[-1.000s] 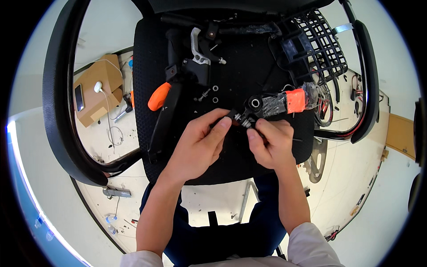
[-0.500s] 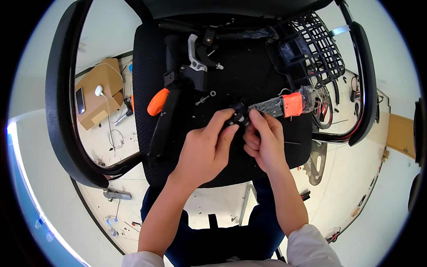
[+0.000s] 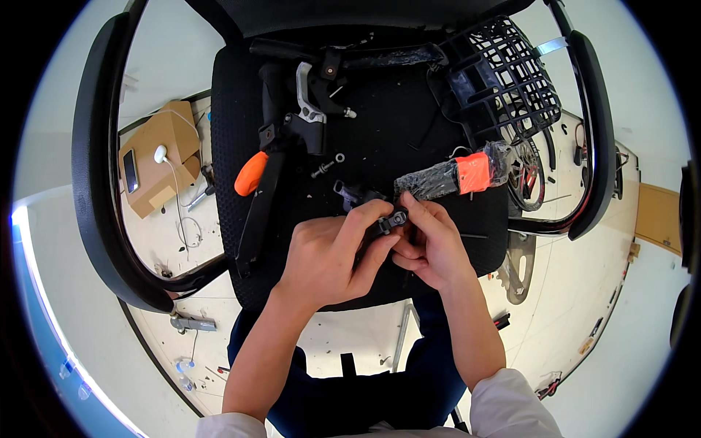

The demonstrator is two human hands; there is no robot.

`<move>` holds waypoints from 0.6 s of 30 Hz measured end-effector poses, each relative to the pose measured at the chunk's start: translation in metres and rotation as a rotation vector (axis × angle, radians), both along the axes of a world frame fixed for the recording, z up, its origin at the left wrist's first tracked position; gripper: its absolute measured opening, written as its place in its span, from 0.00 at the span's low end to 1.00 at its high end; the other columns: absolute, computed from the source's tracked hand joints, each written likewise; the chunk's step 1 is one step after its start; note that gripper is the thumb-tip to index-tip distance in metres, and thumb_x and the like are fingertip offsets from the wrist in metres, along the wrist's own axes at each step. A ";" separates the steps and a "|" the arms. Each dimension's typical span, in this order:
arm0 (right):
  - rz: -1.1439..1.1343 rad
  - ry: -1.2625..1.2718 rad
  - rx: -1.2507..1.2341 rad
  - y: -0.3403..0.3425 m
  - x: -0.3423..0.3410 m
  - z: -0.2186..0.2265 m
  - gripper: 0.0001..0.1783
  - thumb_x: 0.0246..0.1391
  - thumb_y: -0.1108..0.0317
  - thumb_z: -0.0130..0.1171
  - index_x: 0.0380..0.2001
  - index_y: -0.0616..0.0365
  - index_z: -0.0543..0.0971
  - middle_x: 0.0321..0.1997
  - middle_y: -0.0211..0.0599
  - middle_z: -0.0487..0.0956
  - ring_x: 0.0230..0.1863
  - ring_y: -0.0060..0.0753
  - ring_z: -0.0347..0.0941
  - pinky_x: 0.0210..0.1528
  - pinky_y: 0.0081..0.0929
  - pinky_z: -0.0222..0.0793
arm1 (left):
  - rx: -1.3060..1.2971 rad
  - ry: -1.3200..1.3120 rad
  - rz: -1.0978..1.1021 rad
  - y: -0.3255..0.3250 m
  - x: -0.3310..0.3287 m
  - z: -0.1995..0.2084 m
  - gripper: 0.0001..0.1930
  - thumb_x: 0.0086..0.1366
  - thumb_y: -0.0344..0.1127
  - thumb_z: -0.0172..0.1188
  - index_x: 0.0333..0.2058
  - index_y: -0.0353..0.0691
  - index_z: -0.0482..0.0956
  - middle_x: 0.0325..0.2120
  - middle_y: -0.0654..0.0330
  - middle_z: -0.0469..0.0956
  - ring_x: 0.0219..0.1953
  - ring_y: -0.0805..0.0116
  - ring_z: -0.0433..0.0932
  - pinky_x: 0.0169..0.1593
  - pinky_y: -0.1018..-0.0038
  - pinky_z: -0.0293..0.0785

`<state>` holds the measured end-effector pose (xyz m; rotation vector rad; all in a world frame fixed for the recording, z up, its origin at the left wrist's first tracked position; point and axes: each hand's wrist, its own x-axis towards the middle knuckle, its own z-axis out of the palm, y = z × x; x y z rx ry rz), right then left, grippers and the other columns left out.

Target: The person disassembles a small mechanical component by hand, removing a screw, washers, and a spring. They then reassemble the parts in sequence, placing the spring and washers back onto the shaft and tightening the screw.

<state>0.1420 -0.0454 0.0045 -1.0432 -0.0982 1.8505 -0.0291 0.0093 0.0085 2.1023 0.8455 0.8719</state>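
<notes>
Above the front part of a black chair seat (image 3: 307, 208), my left hand (image 3: 325, 255) pinches a small black clamp-like part (image 3: 395, 219) with a round hole or screw head at its end. The thumb and fingers of my right hand (image 3: 436, 244) close on the same part from the other side. Just beyond my left fingers lies another dark, tube-ended piece (image 3: 350, 196), partly hidden by them. A loose bolt (image 3: 321, 169) and a washer (image 3: 340, 158) rest on the seat farther off.
A silver-and-black brake lever (image 3: 309, 102) lies beside a black grip and an orange-ended piece (image 3: 251, 174). Right of my hands is a plastic-wrapped bundle with an orange band (image 3: 473, 173). A black basket (image 3: 511, 77) fills the far right corner. Armrests (image 3: 109, 160) flank the seat.
The black part has turned between my fingers, so its round end now faces up. The dark piece beyond my left fingers has come into sight. The view has shifted slightly.
</notes>
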 end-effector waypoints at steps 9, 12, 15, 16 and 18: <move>-0.148 -0.088 0.115 0.002 -0.012 0.007 0.12 0.64 0.60 0.53 0.31 0.57 0.72 0.20 0.23 0.67 0.15 0.12 0.51 0.14 0.12 0.44 | -0.371 -0.095 0.104 -0.008 0.007 0.003 0.16 0.64 0.34 0.58 0.46 0.34 0.66 0.16 0.58 0.75 0.14 0.65 0.75 0.19 0.75 0.67; -0.146 -0.092 0.174 0.001 -0.008 0.005 0.09 0.63 0.64 0.55 0.33 0.58 0.72 0.23 0.25 0.71 0.16 0.11 0.53 0.15 0.11 0.46 | -0.525 -0.144 0.123 -0.010 0.008 0.003 0.15 0.67 0.35 0.55 0.44 0.34 0.62 0.16 0.57 0.75 0.13 0.66 0.73 0.20 0.77 0.64; -0.133 -0.224 0.188 0.002 -0.006 0.006 0.06 0.60 0.69 0.57 0.35 0.60 0.74 0.27 0.29 0.76 0.17 0.10 0.56 0.15 0.12 0.48 | -0.710 -0.186 0.114 -0.005 0.006 0.003 0.14 0.68 0.36 0.54 0.44 0.35 0.63 0.16 0.59 0.75 0.14 0.76 0.69 0.21 0.80 0.61; -0.131 -0.292 0.187 0.003 -0.006 0.007 0.05 0.59 0.71 0.59 0.35 0.60 0.74 0.28 0.31 0.77 0.18 0.09 0.57 0.15 0.12 0.49 | -0.791 -0.233 0.128 -0.006 0.007 0.003 0.13 0.68 0.37 0.54 0.44 0.35 0.64 0.15 0.61 0.73 0.15 0.78 0.67 0.21 0.80 0.59; -0.150 -0.471 0.221 0.005 -0.009 0.008 0.06 0.55 0.76 0.61 0.35 0.62 0.76 0.29 0.32 0.79 0.18 0.08 0.58 0.16 0.11 0.50 | -0.951 -0.330 0.156 -0.006 0.009 0.003 0.13 0.69 0.37 0.53 0.44 0.35 0.64 0.14 0.65 0.71 0.16 0.82 0.62 0.21 0.81 0.56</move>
